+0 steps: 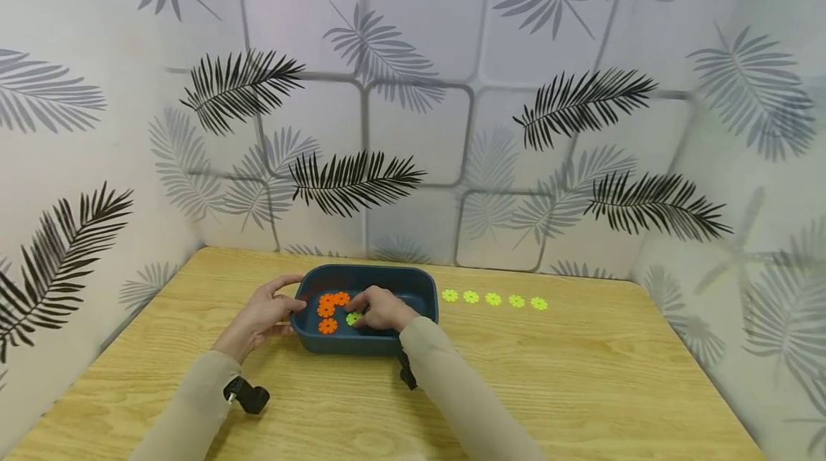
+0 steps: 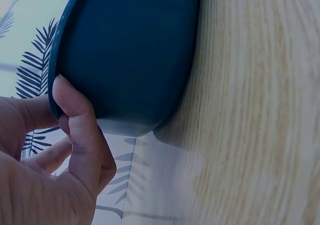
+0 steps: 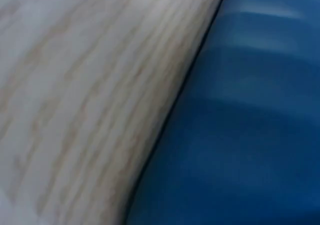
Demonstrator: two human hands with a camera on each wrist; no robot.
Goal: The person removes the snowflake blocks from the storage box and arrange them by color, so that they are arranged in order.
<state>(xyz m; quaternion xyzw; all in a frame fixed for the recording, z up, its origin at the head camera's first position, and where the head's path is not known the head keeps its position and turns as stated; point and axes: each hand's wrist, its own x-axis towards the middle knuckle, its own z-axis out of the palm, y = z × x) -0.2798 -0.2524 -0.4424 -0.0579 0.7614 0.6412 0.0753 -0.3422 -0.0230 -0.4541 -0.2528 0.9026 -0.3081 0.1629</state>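
A dark blue plastic bin (image 1: pixel 371 346) stands on the table. My left hand (image 1: pixel 266 314) holds its left end; in the left wrist view the left hand (image 2: pixel 75 150) has its thumb over the rim and its fingers outside the wall. My right hand (image 1: pixel 382 309) reaches down into the bin, with thumb and index finger at a yellow-green flower-shaped disc (image 1: pixel 353 318), partly covered by them. Several orange discs (image 1: pixel 327 326) of the same shape lie left of it in the bin. The right wrist view catches only the bin's outer wall (image 3: pixel 240 150), not the hand.
To the right of the bin, several yellow-green discs (image 1: pixel 493 299) lie spaced in a row on the wood-grain table (image 1: pixel 581 375). A wall covering with leaf prints (image 1: pixel 413 124) rises behind the table's far edge.
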